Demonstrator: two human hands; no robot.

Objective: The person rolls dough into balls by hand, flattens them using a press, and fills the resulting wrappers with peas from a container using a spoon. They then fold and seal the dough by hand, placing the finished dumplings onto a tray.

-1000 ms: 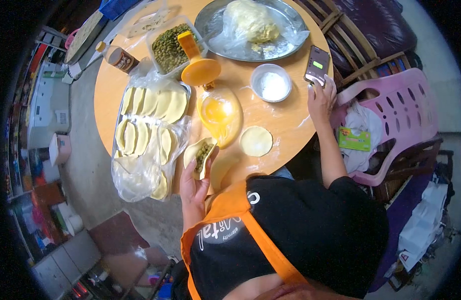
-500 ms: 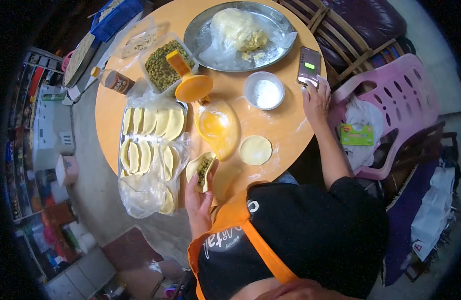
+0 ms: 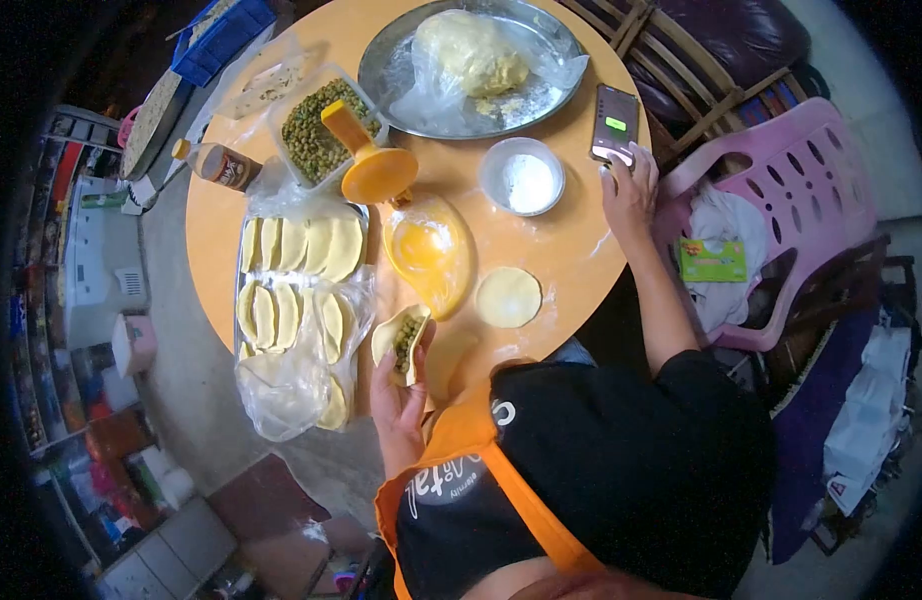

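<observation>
Phone (image 3: pixel 615 124) screen text too small; lower pastries (image 3: pixel 321 400) blurred under crumpled plastic (image 3: pixel 281 385).

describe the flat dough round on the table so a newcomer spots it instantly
Start at the round wooden table. Near its front edge, right of the yellow press, lies the dough round. It is flat, open and unfilled, alone on bare wood, unlike the folded pastries on the tray.

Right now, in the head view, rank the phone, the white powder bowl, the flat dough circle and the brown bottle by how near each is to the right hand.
1. Phone: touching the right hand, table edge.
2. White powder bowl: just beside it, inward.
3. Flat dough circle: nearer the person.
4. Brown bottle: far side of the table.
</observation>
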